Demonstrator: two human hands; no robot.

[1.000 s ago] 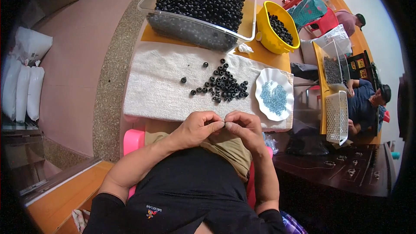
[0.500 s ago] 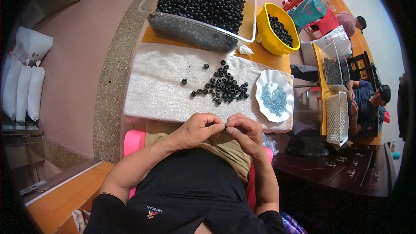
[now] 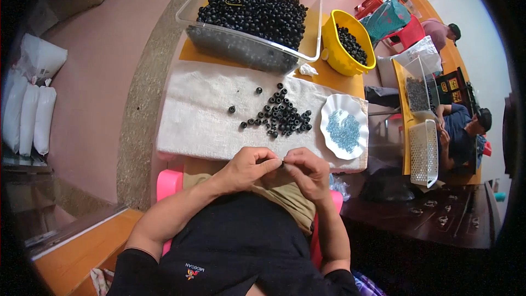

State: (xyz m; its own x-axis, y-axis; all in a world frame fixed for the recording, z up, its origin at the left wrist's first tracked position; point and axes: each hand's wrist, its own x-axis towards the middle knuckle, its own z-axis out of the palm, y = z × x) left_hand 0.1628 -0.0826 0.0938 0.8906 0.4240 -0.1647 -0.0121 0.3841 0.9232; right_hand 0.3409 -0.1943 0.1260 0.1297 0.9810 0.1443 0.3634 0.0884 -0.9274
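Black ring pinched btwn both hands, fingertips together, near white cloth edge.

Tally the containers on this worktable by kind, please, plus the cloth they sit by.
Clear plastic bin of black rings: 1
Yellow bowl of black rings: 1
White scalloped plate of small blue pieces: 1
White cloth: 1
Total: 4

Bright, even daylight falls throughout with only soft shadows. The centre is sharp, while fisheye bending and dark vignetting crowd the rim.
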